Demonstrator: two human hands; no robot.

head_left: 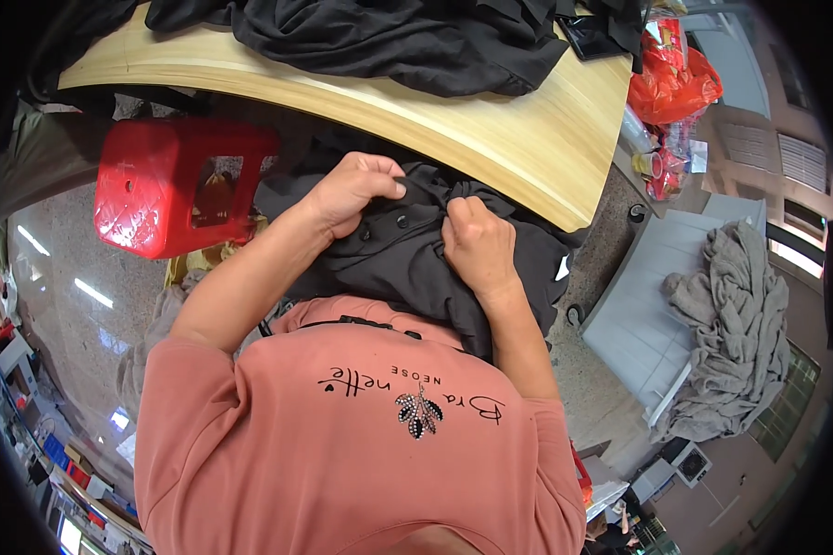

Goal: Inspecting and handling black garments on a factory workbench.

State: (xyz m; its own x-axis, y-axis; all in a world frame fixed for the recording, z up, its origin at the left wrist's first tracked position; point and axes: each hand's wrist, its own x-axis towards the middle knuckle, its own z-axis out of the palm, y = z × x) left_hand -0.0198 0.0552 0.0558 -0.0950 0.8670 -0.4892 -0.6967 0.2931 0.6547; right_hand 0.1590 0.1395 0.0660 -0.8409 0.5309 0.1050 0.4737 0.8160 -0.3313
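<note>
Soft Dark Folds, Pinched at Two Points

My left hand pinches an edge of the garment between thumb and curled fingers, while my right hand is closed on a gathered fold of it. The garment lies bunched across my lap, below the table, with buttons showing between my hands and a white tag at the right. I judge it soft, limp and fairly light, neither slippery nor fragile; it would sag between holds, so its edges, and the stiffer strip by the buttons, look the best places to grip.

Around me, from the left: a red stool stands beyond my left forearm. Ahead, the table's edge overhangs the far folds and limits my reach forward; a dark pile covers much of its top, a phone-like slab near its right end. Farther right hangs a red bag, then a wheeled cart bearing a heap of grey cloth, well apart from my right hand
</note>
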